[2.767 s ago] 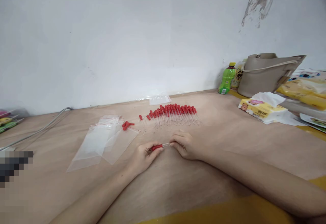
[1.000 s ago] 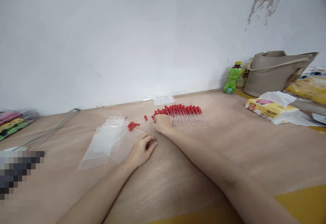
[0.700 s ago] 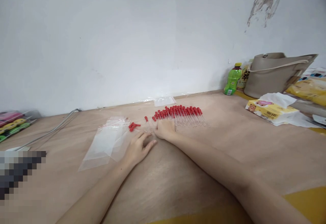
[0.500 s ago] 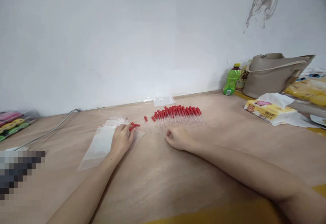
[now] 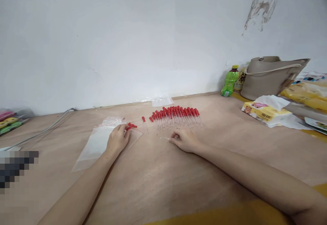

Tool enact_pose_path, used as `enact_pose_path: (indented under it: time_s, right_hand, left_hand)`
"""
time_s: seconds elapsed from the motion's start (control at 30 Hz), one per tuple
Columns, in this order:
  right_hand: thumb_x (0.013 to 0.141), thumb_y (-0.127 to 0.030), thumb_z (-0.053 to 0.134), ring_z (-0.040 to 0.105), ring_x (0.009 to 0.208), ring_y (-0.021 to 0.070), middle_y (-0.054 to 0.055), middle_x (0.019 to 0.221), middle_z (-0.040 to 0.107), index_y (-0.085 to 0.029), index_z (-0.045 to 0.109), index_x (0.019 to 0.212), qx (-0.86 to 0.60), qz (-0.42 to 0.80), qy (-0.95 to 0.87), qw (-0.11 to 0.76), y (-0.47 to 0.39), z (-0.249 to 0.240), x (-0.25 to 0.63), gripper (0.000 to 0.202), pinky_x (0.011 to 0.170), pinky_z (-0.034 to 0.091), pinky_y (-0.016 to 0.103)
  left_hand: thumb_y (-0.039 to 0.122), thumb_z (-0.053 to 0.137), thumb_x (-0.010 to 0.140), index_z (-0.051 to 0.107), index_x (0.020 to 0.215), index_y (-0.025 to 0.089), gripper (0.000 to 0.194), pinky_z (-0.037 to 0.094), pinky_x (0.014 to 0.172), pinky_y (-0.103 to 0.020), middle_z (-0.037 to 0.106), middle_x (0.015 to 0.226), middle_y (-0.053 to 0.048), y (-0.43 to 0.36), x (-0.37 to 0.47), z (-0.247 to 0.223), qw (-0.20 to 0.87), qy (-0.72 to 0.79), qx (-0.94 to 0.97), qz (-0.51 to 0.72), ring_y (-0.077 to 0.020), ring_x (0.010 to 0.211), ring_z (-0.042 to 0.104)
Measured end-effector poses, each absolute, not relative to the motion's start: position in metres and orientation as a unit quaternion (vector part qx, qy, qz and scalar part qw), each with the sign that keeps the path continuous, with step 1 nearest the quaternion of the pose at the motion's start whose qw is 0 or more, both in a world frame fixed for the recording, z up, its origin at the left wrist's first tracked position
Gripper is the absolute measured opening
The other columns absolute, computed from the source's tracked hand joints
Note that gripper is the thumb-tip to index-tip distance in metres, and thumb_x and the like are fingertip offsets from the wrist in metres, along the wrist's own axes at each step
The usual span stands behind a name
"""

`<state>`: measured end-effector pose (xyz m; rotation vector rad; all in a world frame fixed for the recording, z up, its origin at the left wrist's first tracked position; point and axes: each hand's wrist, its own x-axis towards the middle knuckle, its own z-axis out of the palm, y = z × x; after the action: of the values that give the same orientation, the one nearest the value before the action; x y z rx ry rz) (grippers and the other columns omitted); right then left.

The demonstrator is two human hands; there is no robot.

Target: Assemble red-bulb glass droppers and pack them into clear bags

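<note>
Several glass droppers with red rubber bulbs [image 5: 176, 111] lie in a fanned row on the brown paper, bulbs toward the wall. One more dropper [image 5: 143, 119] lies apart at their left. My left hand [image 5: 118, 138] rests over the clear zip bags [image 5: 94, 143], its fingers closed on red droppers [image 5: 131, 126] whose ends stick out past the fingertips. My right hand [image 5: 184, 139] is just in front of the row, thumb and fingers pinched on a thin clear tube [image 5: 165, 138] that points left.
A grey cable [image 5: 55, 126] and colourful packets [image 5: 10, 121] are at the left. A green bottle [image 5: 230, 81], a grey bag [image 5: 270, 78] and a yellow tissue pack [image 5: 264, 110] stand at the right. Another clear bag [image 5: 162, 101] lies by the wall.
My right hand has shifted slightly right and nearer to me, and a thin clear tube now shows at its fingertips. My left hand still holds the red pieces.
</note>
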<state>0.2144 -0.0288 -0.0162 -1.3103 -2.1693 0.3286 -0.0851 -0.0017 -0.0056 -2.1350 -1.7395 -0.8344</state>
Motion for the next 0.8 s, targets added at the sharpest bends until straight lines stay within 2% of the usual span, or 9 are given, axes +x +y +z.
enact_pose_path:
  time_s: [0.1, 0.23, 0.4, 0.57, 0.8]
  right_hand:
    - [0.076, -0.025, 0.056, 0.048, 0.073, 0.0138, 0.002, 0.077, 0.056, -0.018, 0.056, 0.073, -0.484, 0.089, -0.815, 0.307, -0.03, -0.018, 0.216, 0.007, 0.061, 0.032, 0.025]
    - [0.079, -0.015, 0.049, 0.047, 0.076, 0.0144, 0.004, 0.078, 0.053, -0.017, 0.049, 0.072, -0.441, 0.09, -0.815, 0.365, -0.032, -0.021, 0.221, 0.006, 0.067, 0.037, 0.026]
    - [0.083, -0.017, 0.041, 0.049, 0.068, 0.0131, 0.002, 0.076, 0.053, -0.018, 0.047, 0.079, -0.41, 0.151, -0.808, 0.395, -0.034, -0.026, 0.224, 0.008, 0.062, 0.04, 0.026]
    - [0.083, -0.019, 0.043, 0.053, 0.078, 0.0147, 0.005, 0.084, 0.058, -0.017, 0.052, 0.098, -0.34, 0.14, -0.837, 0.406, -0.04, -0.022, 0.222, 0.017, 0.07, 0.042, 0.028]
    - [0.085, -0.019, 0.04, 0.052, 0.076, 0.0143, 0.006, 0.084, 0.057, -0.017, 0.057, 0.095, -0.285, 0.138, -0.861, 0.397, -0.047, -0.014, 0.221, 0.02, 0.067, 0.043, 0.027]
  left_hand:
    - [0.02, 0.045, 0.079, 0.055, 0.098, 0.017, 0.022, 0.046, 0.071, -0.031, 0.058, 0.094, -0.008, -0.021, -0.063, 0.001, 0.117, -0.504, -0.792, -0.325, -0.0196, 0.082, 0.056]
    - [0.017, 0.043, 0.08, 0.057, 0.102, 0.017, 0.026, 0.045, 0.073, -0.028, 0.056, 0.092, -0.007, -0.053, -0.023, 0.003, 0.008, -0.408, -0.866, -0.288, -0.0162, 0.082, 0.054]
    - [0.021, 0.045, 0.082, 0.064, 0.089, 0.019, 0.021, 0.044, 0.071, -0.028, 0.054, 0.084, -0.005, -0.064, -0.001, -0.003, -0.055, -0.422, -0.867, -0.259, -0.016, 0.079, 0.053]
    - [0.026, 0.044, 0.084, 0.062, 0.086, 0.019, 0.019, 0.044, 0.073, -0.029, 0.057, 0.085, -0.004, -0.062, 0.002, -0.004, -0.112, -0.439, -0.837, -0.307, -0.0162, 0.08, 0.054]
    - [0.03, 0.043, 0.085, 0.056, 0.089, 0.017, 0.018, 0.045, 0.064, -0.026, 0.061, 0.077, -0.002, -0.069, 0.008, 0.001, -0.243, -0.458, -0.791, -0.326, -0.0143, 0.071, 0.056]
